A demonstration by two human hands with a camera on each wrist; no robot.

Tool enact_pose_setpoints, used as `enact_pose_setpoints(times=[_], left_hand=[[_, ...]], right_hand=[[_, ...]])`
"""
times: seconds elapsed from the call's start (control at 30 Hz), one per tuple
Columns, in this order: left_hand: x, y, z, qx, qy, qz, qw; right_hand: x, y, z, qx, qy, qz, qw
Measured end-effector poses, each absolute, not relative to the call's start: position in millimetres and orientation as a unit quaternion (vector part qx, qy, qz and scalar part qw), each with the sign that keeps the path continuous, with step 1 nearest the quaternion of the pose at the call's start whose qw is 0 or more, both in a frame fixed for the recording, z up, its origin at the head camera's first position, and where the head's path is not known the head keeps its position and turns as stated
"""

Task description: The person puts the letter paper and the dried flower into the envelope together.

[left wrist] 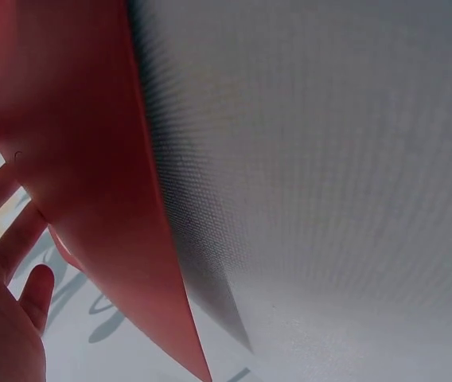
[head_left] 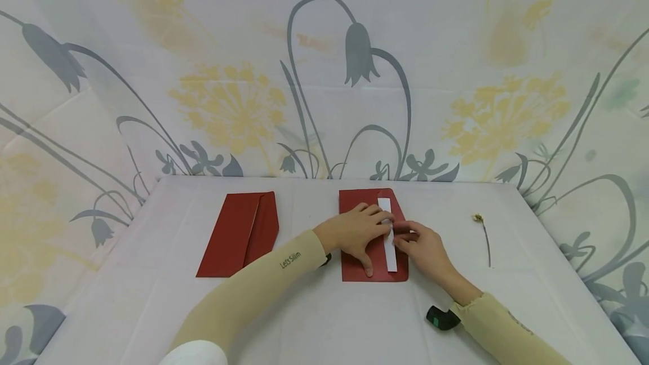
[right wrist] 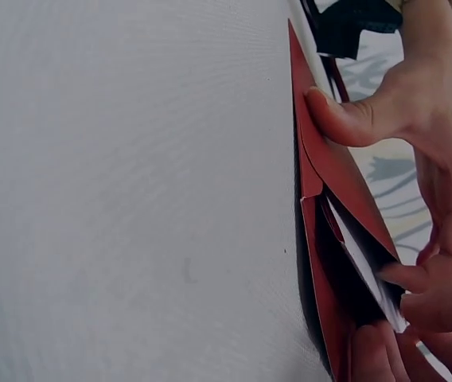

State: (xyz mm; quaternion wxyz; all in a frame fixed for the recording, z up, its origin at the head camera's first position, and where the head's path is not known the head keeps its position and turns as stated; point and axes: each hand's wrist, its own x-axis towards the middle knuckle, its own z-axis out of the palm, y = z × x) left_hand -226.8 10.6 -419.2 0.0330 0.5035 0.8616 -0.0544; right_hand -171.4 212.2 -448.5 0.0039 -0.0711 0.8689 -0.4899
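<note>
A red envelope (head_left: 362, 261) lies in the middle of the white table, its flap side to the right. A strip of white paper (head_left: 390, 257) shows at its mouth, partly inside. My left hand (head_left: 357, 234) rests on the envelope with its fingers spread, fingertips touching the paper. In the right wrist view, the left thumb (right wrist: 341, 119) presses on the envelope's red face. My right hand (head_left: 426, 249) is at the flap side, fingers curled, pinching the paper's edge (right wrist: 369, 270). Some right fingertips are hidden between paper and flap.
A second red envelope (head_left: 235, 235) lies to the left. On the right lies a dried yellow flower (head_left: 479, 218) with a thin stem. A dark wrist device (head_left: 442, 318) hangs at my right wrist. Behind the table hangs a flower-printed cloth (head_left: 324, 100).
</note>
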Motion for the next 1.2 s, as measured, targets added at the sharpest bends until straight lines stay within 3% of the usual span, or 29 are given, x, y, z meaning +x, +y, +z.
enact_pose_setpoints(times=[1.2], left_hand=[[-229.5, 9.9, -420.8, 0.509, 0.858, -0.062, 0.03]], right_hand=[[-170.2, 195.4, -457.2, -0.054, 0.828, -0.557, 0.03]])
